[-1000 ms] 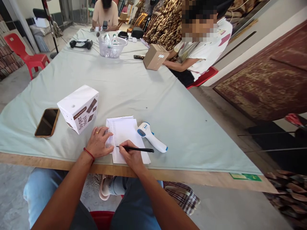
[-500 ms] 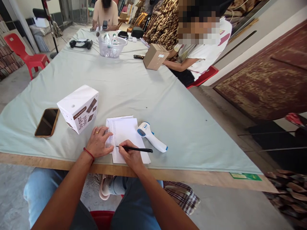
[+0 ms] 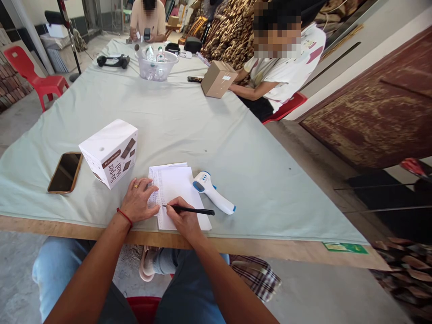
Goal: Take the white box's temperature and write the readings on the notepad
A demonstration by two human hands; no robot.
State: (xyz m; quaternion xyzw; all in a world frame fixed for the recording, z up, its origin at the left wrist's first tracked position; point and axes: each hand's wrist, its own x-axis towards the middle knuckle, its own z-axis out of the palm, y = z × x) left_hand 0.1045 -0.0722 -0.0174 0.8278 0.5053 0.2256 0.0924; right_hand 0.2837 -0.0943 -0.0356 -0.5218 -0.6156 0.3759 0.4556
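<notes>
A black pen (image 3: 197, 210) is gripped in my right hand (image 3: 185, 220), its tip on the white notepad (image 3: 178, 180) near the left side, where small handwriting runs in a column. My left hand (image 3: 139, 201) lies with fingers spread over the notepad's left edge, holding nothing. Just right of the paper rests a white and blue infrared thermometer (image 3: 215, 193). Left of the notepad stands a white box (image 3: 110, 150) with brown printing, and beyond it lies a phone (image 3: 65, 173) with a dark screen.
Farther up the cloth-covered table (image 3: 168, 121) stand a clear plastic basin (image 3: 155, 69) with bottles and a black device (image 3: 113, 61). A person sits at the right behind a cardboard box (image 3: 218, 79); another sits at the far end. A red chair (image 3: 37, 76) stands at left.
My hands, the pen and the notepad show almost no movement. The person at the far end has shifted their hands slightly, and the person at right has moved their head a little.
</notes>
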